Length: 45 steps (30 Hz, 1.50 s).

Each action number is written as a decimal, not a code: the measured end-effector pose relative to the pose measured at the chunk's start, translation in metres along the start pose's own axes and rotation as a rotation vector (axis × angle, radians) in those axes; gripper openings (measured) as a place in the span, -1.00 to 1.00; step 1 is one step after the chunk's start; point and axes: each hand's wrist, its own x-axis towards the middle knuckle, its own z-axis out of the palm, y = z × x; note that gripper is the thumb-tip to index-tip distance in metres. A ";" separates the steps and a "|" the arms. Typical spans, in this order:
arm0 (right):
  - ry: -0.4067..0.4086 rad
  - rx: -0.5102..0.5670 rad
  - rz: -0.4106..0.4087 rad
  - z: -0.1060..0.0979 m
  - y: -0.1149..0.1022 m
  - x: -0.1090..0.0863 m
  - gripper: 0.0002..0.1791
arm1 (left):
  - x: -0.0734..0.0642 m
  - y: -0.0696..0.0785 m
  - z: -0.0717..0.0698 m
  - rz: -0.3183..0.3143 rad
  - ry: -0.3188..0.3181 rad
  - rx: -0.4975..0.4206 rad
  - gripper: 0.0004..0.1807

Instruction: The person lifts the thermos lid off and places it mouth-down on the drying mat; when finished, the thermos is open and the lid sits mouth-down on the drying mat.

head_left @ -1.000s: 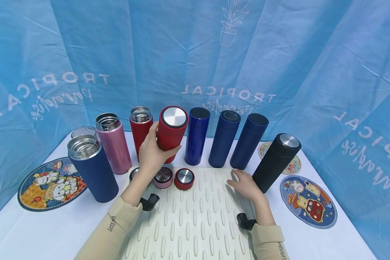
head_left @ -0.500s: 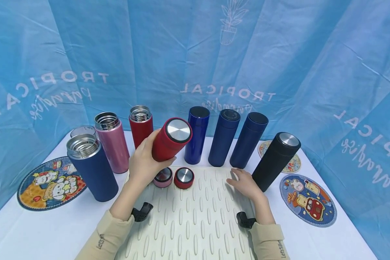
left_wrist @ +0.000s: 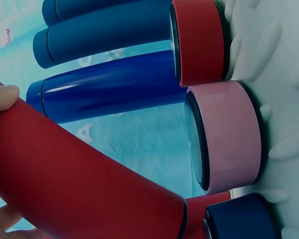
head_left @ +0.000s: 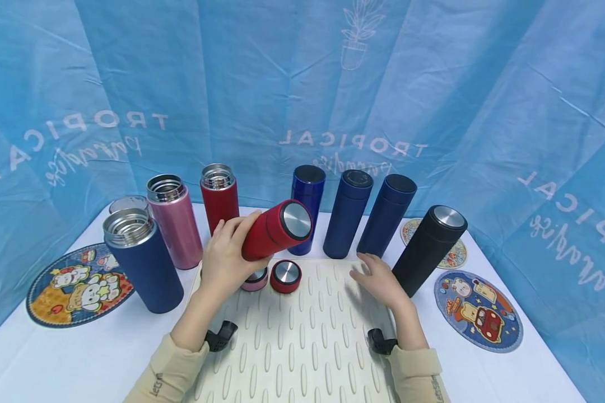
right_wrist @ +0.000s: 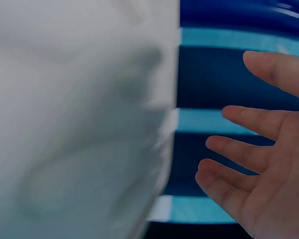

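My left hand (head_left: 230,256) grips a red thermos (head_left: 269,234) around its body, the silver-topped lid tilted to the right and toward me. In the left wrist view the thermos (left_wrist: 84,169) slants across, with a thumb on its upper side. Below it on the white mat (head_left: 292,347) stand a red lid (head_left: 285,276) and a pink lid (head_left: 254,282); a navy lid (left_wrist: 241,219) shows in the left wrist view. My right hand (head_left: 380,281) hovers over the mat's far right corner with its fingers spread, holding nothing, close to a black thermos (head_left: 426,252).
Lidless navy (head_left: 146,263), pink (head_left: 176,229) and red (head_left: 220,198) bottles stand on the left. Capped blue (head_left: 307,201) and navy (head_left: 348,215) thermoses line the back. Round cartoon placemats (head_left: 479,310) lie at both sides, and a blue curtain (head_left: 282,84) hangs behind.
My left hand has drawn the red thermos toward me and tipped it from nearly upright to leaning right. The right hand stays in almost the same place.
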 end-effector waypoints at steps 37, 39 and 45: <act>-0.160 0.556 -0.014 -0.001 -0.071 -0.025 -0.39 | -0.011 0.009 0.018 0.503 -0.065 0.429 -0.03; -0.162 0.563 -0.023 0.000 -0.070 -0.024 -0.40 | -0.012 0.009 0.018 0.511 -0.078 0.432 -0.02; -0.170 0.673 -0.053 0.000 -0.064 -0.022 -0.44 | -0.011 0.008 0.018 0.542 -0.111 0.417 -0.08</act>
